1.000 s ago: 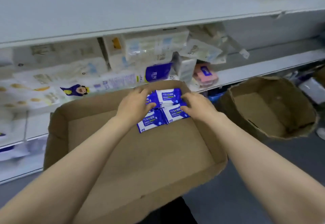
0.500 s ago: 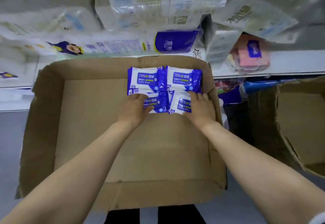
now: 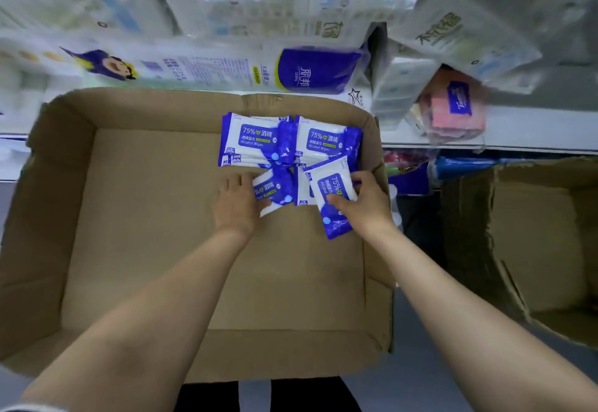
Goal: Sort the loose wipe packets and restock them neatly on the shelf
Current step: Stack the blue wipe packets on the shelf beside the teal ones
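**Wipe packets gathered at far right corner of cardboard tray**

While both forearms reach into the shallow cardboard tray [image 3: 136,249], the blue-and-white wipe packets sit clustered at its far right corner; two stacks of wipe packets [image 3: 259,139] lie side by side against the far wall, labels upright and legible ("75%", "Alcohol Wipes"). Nearer, the left hand [image 3: 238,204] rests on the tray floor with fingers extended, its grip on nothing that can be seen; its thumb side touches a tilted packet [image 3: 275,189] just beside it. The right hand [image 3: 362,204] has its grip closed round a single packet [image 3: 331,198], thumb on the face, fingers behind; that packet is turned lengthwise, its blue end pointing toward the near side, lying over another packet beneath. Beyond the tray, the shelf [image 3: 534,126] carries blurred tissue packs [image 3: 259,68] and a pink pack [image 3: 456,110]; a second cardboard box [image 3: 534,243] stands to the right.
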